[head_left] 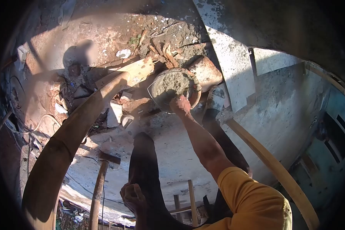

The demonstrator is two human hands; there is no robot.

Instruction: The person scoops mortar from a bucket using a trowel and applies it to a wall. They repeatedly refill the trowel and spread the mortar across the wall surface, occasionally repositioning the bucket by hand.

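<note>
Beside the rough block (pixel 207 72) sits a bucket (pixel 197 96), likely heavy; its mortar (pixel 175 81) looks soft, the rim the surest hold. The right hand (pixel 180 104) is at it, though I can't tell its grip; the left hand (pixel 133 196), fisted, rests well away from the block.

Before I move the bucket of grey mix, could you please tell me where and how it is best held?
Probably by the thin handle, coming from the person's left: it loops out past the rim of the bucket there, while the right hand occupies the near side.
</note>
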